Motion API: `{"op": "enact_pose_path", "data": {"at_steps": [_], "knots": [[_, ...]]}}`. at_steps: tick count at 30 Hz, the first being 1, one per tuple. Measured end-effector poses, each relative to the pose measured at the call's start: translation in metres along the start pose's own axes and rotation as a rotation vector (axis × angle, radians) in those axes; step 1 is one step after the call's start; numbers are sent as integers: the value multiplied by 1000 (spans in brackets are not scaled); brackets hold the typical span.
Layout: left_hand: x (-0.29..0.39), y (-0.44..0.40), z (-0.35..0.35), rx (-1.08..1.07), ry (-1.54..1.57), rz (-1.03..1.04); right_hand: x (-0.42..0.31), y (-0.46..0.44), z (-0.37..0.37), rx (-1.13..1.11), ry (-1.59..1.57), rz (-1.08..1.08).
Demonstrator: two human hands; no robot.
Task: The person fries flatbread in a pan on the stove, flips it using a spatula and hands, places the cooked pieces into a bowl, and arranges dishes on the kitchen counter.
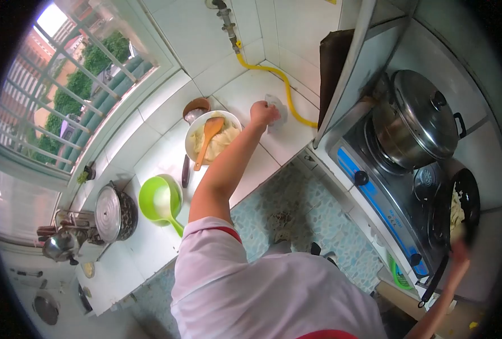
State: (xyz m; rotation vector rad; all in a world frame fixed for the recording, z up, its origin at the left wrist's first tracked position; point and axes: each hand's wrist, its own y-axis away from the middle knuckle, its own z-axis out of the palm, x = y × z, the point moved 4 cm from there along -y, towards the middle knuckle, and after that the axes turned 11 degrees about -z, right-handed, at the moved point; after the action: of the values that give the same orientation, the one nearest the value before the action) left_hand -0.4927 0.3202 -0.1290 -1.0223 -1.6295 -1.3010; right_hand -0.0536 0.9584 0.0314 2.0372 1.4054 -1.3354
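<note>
My left hand (264, 113) is reached out over the white tiled counter, fingers closed on a crumpled pale, half see-through bag or cloth (277, 111). Beside that forearm stands a white bowl (191, 148) of pale, doughy-looking food (225, 139), with a wooden spatula (209, 135) lying across it. On the far right, my right hand (460, 252) is at the near rim of a black frying pan (470, 195) holding pale pieces of food (456, 212). Its fingers look closed, but blur hides what they hold. The pan's long handle (435, 281) points toward me, apart from that hand.
A lidded steel pot (400, 135) sits on the gas stove (369, 186). A yellow hose (287, 85) crosses the counter corner. Left along the counter are a green dipper (147, 195) with white contents, a dark-handled utensil (186, 171), a brown bowl (197, 105) and a lidded pot (109, 212).
</note>
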Motion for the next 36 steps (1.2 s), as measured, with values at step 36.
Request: {"op": "enact_pose_path", "data": {"at_steps": [36], "knots": [[91,-262,-90,-199,827,2,-114,77,153,17,668,-121]]}}
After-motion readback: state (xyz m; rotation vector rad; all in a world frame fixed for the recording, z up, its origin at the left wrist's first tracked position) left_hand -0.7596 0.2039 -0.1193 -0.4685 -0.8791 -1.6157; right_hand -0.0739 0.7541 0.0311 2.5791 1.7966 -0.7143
